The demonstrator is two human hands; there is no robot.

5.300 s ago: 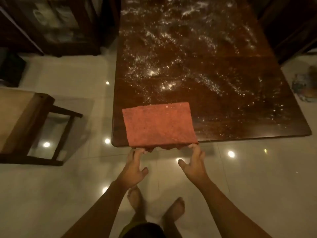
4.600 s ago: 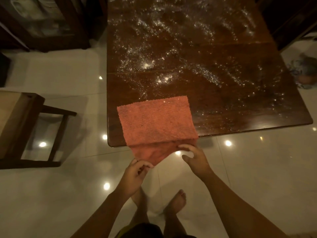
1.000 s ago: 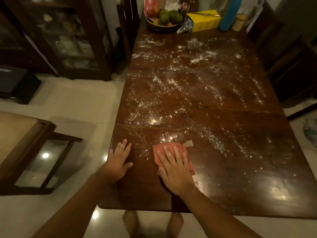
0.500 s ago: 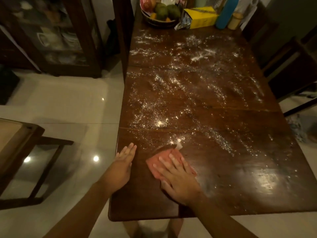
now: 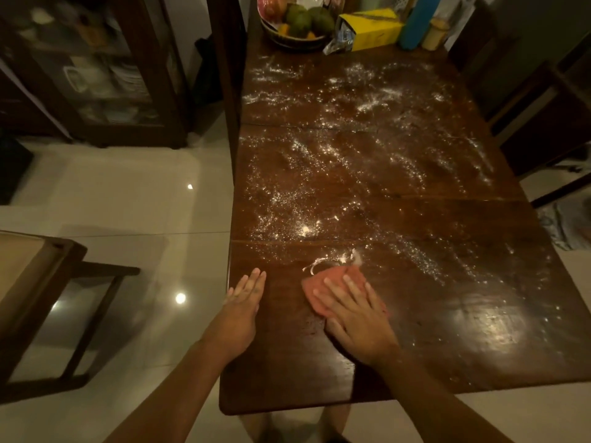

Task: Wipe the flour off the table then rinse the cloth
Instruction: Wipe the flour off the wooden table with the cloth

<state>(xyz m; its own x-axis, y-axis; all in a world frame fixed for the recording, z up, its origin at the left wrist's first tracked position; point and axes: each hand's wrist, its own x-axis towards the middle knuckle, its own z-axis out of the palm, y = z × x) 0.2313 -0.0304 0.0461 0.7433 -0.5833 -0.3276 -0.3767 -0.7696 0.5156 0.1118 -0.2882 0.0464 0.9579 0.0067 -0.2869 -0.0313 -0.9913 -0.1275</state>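
— What is sitting at the far end?
— A bowl [image 5: 292, 43] is holding green fruit [image 5: 300, 17], and a yellow box [image 5: 372, 30] is lying just beside it, with a foil packet [image 5: 339, 41] poking out between them. A blue bottle [image 5: 415, 22] is standing next to the box, with a small jar [image 5: 435, 33] just beside it (its contents I cannot tell).
— And off to the sides?
— A glass cabinet [image 5: 105, 78] is showing crockery on the left, a wooden seat [image 5: 48, 282] is standing nearer on the shiny floor [image 5: 128, 203], and dark chairs [image 5: 543, 123] are standing on the right.
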